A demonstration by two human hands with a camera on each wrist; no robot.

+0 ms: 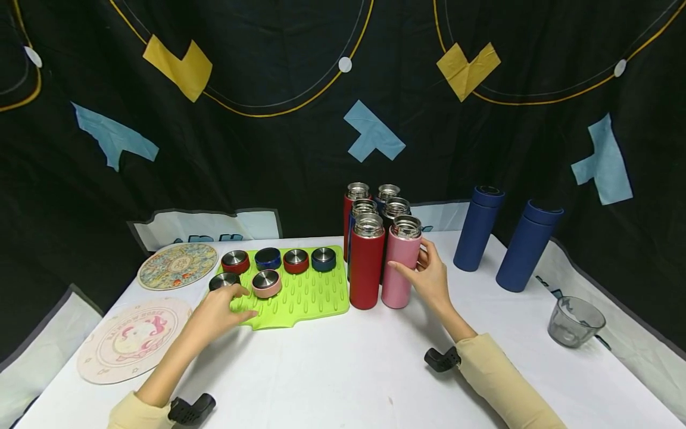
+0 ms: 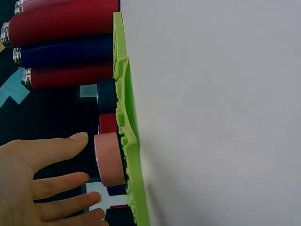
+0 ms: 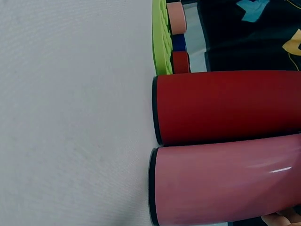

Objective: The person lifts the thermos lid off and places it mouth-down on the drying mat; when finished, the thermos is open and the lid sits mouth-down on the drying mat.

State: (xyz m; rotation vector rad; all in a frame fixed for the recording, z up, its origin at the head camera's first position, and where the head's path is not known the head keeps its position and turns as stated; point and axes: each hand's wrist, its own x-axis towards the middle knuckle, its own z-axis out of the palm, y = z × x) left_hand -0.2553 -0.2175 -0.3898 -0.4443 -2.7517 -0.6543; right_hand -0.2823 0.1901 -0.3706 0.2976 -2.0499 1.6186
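My left hand [image 1: 217,316] reaches over the left end of the green mat [image 1: 321,301], thumb and fingers spread apart. A dark lid [image 1: 225,280] lies just beyond its fingers. In the left wrist view, the thumb points toward the pink lid [image 2: 109,159], with a gap between them. My right hand [image 1: 429,277] grips the open pink vacuum flask [image 1: 401,262], thumb across the front and fingers round the right side. The flask stands upright beside a red flask [image 1: 367,268]. Fingertips show at the lower right corner of the right wrist view.
Several more lidless flasks stand behind the front pair. Red, blue and dark lids [image 1: 324,260] line the mat's back row. Two round coasters [image 1: 161,322] lie at left. Two closed blue flasks [image 1: 527,247] and a glass cup [image 1: 573,325] stand at right.
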